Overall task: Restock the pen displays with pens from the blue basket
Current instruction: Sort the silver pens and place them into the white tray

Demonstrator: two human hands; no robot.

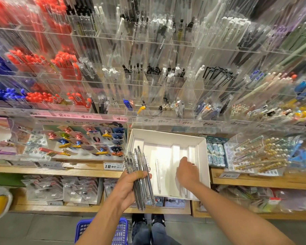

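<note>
My left hand (129, 184) grips a bundle of clear-barrelled pens (140, 174), held upright in front of the shelf. My right hand (187, 172) reaches into a white cardboard box (203, 156) on the wooden shelf, its back toward me and its fingers hidden, so I cannot tell whether it holds anything. One white pen (158, 175) lies loose in the box. The blue basket (121, 230) sits on the floor below, partly covered by my left arm. Above the box rise the clear acrylic pen displays (166, 82), with several compartments holding pens.
Red and blue pens (42, 64) fill the left compartments. Carded cartoon pens (81, 140) lie left of the box, erasers (215, 154) and decorated pens (261, 154) to its right. Packaged goods sit on the lower shelf (60, 191). My feet (148, 221) stand beside the basket.
</note>
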